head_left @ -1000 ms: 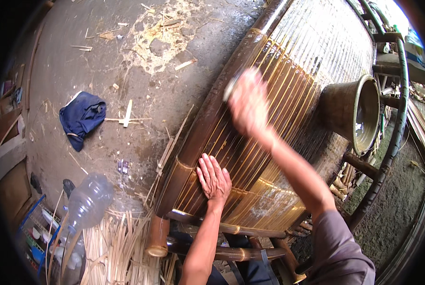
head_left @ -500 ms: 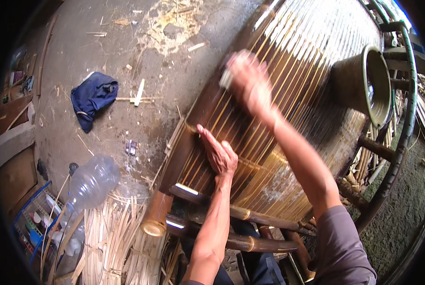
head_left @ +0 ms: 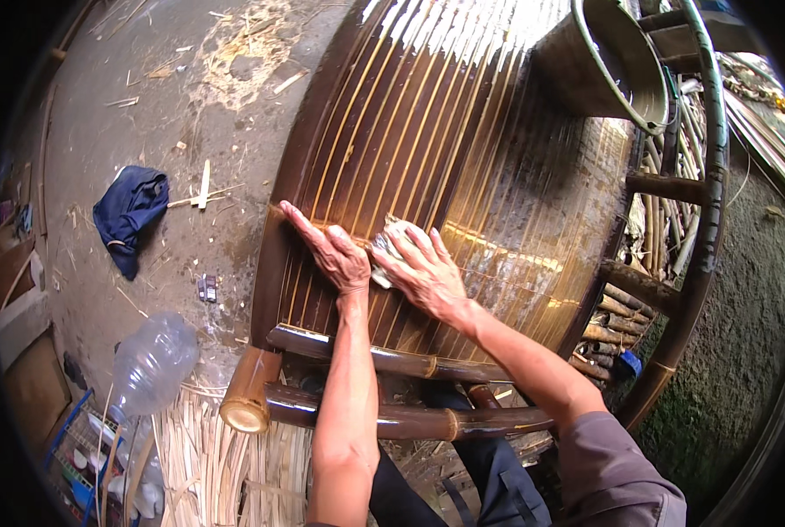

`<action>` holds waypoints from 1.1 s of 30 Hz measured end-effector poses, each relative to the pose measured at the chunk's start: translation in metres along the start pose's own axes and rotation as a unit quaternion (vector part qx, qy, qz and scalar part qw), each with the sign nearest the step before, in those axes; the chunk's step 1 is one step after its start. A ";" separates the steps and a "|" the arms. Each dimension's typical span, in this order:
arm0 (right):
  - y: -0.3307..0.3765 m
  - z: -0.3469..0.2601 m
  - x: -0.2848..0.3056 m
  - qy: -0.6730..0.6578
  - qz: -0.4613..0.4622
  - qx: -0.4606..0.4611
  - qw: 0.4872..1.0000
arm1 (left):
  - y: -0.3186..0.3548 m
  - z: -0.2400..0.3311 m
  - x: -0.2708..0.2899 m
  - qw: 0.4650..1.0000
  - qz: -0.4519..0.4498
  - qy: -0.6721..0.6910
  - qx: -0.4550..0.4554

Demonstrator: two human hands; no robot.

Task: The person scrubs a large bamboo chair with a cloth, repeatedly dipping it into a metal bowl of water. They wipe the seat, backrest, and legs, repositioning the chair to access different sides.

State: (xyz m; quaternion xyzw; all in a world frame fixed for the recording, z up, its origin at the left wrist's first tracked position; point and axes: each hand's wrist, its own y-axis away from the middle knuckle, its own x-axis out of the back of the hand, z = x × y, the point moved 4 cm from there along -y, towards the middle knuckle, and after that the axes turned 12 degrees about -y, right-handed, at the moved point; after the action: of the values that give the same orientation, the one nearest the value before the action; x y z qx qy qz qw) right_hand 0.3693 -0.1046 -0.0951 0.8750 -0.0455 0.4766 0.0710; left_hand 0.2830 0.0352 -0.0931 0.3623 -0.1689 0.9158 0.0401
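Observation:
Stretched out on the dark brown bamboo-slat surface [head_left: 384, 149], my left hand [head_left: 333, 256] has its fingers pointing toward the left edge pole and holds nothing. Just right of it, my right hand [head_left: 426, 274] presses a crumpled whitish cloth [head_left: 381, 277] onto the slats; part of the cloth is hidden beneath the fingers. The two hands are almost touching. Pale yellow lines run between the slats, and the surface shines as if wet. Nearer to me, a thick bamboo rail [head_left: 410, 363] crosses under my forearms.
A large bucket [head_left: 555, 75] stands on the slats at the far right. A curved bamboo armrest [head_left: 700, 228] borders the right side. On the floor at left lie a dark blue cloth [head_left: 131, 211], a clear plastic bottle [head_left: 155, 356] and bundled bamboo strips [head_left: 208, 457].
My right hand has come back toward me with the cloth, from the far left edge to beside my left hand. The view has shifted, with the bucket now farther up and left.

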 end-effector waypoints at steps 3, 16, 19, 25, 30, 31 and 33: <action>-0.026 0.050 0.045 0.053 0.014 0.021 0.998 | 0.002 0.008 -0.008 0.994 -0.048 -0.030 -0.094; 0.052 0.087 0.082 0.087 0.075 -0.082 0.990 | 0.001 0.032 -0.035 0.901 -0.146 -0.372 -0.169; 0.009 0.161 0.114 0.234 0.221 -0.245 0.915 | 0.008 0.041 -0.047 0.894 -0.141 -0.378 -0.195; 0.161 -0.022 -0.010 -0.161 -0.072 -0.208 0.962 | 0.001 0.026 -0.036 0.879 -0.118 -0.418 -0.198; 0.031 0.144 0.100 0.098 0.280 -0.299 0.907 | 0.011 0.035 -0.050 0.885 -0.118 -0.394 -0.218; 0.033 0.130 0.090 0.184 0.231 -0.292 0.910 | 0.010 0.034 -0.049 0.885 -0.116 -0.396 -0.216; 0.054 0.067 0.057 0.108 0.162 -0.258 0.947 | 0.006 0.018 -0.040 0.881 -0.112 -0.410 -0.208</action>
State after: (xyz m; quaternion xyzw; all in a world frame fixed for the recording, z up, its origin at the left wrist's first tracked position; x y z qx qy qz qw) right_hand 0.4474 -0.1694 -0.0787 0.7513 -0.2995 0.5452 0.2205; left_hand 0.3230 0.0253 -0.1098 0.7050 -0.3151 0.6189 0.1439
